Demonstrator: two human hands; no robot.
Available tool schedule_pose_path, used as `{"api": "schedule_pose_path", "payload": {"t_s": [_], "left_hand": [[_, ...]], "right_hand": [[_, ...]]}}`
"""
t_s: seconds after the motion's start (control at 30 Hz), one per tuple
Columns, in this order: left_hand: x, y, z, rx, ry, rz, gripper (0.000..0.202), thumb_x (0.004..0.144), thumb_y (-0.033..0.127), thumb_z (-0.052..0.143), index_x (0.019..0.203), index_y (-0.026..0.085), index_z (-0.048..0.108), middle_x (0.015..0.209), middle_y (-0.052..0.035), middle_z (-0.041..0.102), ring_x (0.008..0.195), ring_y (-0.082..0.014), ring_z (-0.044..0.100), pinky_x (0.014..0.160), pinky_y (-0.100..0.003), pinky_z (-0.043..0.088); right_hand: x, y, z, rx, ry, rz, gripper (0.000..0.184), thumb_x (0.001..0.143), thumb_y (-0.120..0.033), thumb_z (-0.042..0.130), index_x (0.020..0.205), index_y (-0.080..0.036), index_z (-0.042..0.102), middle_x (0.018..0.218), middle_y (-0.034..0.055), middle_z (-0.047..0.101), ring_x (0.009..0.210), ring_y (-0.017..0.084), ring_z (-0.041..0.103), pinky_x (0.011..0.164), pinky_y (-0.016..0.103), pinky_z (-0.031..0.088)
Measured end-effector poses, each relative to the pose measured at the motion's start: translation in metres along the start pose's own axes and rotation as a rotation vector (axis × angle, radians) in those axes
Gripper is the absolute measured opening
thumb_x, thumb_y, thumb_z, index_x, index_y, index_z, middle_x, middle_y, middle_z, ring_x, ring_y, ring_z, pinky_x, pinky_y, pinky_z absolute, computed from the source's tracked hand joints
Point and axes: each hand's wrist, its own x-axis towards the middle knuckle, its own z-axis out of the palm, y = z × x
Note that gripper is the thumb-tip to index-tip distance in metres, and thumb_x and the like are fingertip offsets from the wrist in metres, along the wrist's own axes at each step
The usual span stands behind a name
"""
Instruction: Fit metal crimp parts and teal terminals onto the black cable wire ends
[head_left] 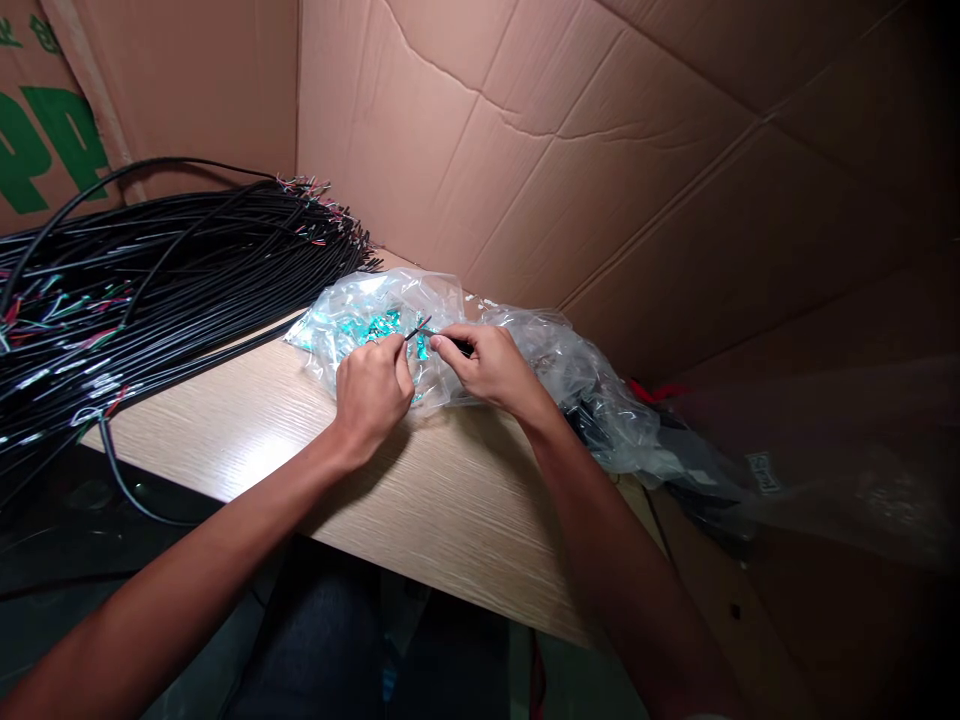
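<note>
My left hand [375,385] is closed around a thin black cable [412,332]; its end pokes out past the fingers and shows a reddish wire. My right hand [491,365] is closed on a slim dark tool [463,347], mostly hidden by the fingers, its tip pointing toward the cable end. The exact kind of tool cannot be made out. Just beneath both hands lies a clear plastic bag [322,345] with many small shiny teal pieces [381,325] in it.
A large bundle of black cables [247,250] with coloured wire ends covers the left of the wooden table [420,500]. Crumpled clear bags [600,400] lie at the right. Tall cardboard walls [525,150] stand behind. The table's near edge runs above my legs.
</note>
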Motion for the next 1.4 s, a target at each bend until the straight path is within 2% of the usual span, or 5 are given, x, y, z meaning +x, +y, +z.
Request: {"api": "schedule_pose_path", "payload": {"t_s": [0.2, 0.47, 0.77, 1.03, 1.4], "left_hand": [[0.000, -0.002, 0.002, -0.033, 0.038, 0.001, 0.033, 0.112, 0.022, 0.049, 0.107, 0.013, 0.081, 0.105, -0.0151, 0.082, 0.091, -0.0271, 0.075, 0.084, -0.038, 0.052], [0.000, 0.002, -0.001, -0.040, -0.008, -0.012, 0.033, 0.111, 0.022, 0.051, 0.103, 0.013, 0.081, 0.102, -0.0152, 0.081, 0.089, -0.0268, 0.075, 0.081, -0.038, 0.051], [-0.002, 0.001, 0.003, -0.018, 0.026, -0.010, 0.030, 0.110, 0.022, 0.053, 0.109, 0.014, 0.082, 0.105, -0.0136, 0.081, 0.090, -0.0255, 0.073, 0.081, -0.037, 0.051], [-0.005, 0.008, 0.001, 0.154, -0.008, -0.001, 0.030, 0.112, 0.023, 0.050, 0.109, 0.017, 0.079, 0.108, -0.0114, 0.079, 0.084, -0.0228, 0.071, 0.067, -0.036, 0.041], [-0.008, 0.007, 0.004, 0.351, 0.017, 0.097, 0.024, 0.108, 0.015, 0.051, 0.103, 0.016, 0.074, 0.093, -0.0114, 0.074, 0.076, -0.0242, 0.067, 0.058, -0.037, 0.024]], "right_hand": [[-0.001, 0.000, 0.000, 0.025, 0.010, 0.001, 0.065, 0.106, -0.059, 0.045, 0.100, 0.002, 0.068, 0.082, 0.0057, 0.050, 0.076, -0.011, 0.021, 0.071, 0.009, 0.014], [0.001, 0.002, 0.001, 0.037, 0.017, 0.026, 0.067, 0.106, -0.059, 0.044, 0.101, 0.002, 0.072, 0.086, 0.0058, 0.054, 0.074, -0.011, 0.023, 0.069, 0.008, 0.014], [-0.004, 0.002, -0.008, -0.003, -0.005, 0.048, 0.069, 0.106, -0.061, 0.044, 0.107, 0.000, 0.075, 0.091, 0.0052, 0.057, 0.075, -0.012, 0.028, 0.070, 0.008, 0.017], [-0.010, -0.007, -0.007, -0.005, -0.024, 0.063, 0.063, 0.107, -0.057, 0.046, 0.113, -0.001, 0.075, 0.093, 0.0030, 0.060, 0.074, -0.013, 0.027, 0.071, 0.008, 0.017], [-0.008, -0.023, -0.005, -0.022, 0.020, 0.163, 0.065, 0.105, -0.056, 0.047, 0.099, 0.004, 0.069, 0.086, 0.0042, 0.054, 0.073, -0.013, 0.022, 0.069, 0.008, 0.014]]}}
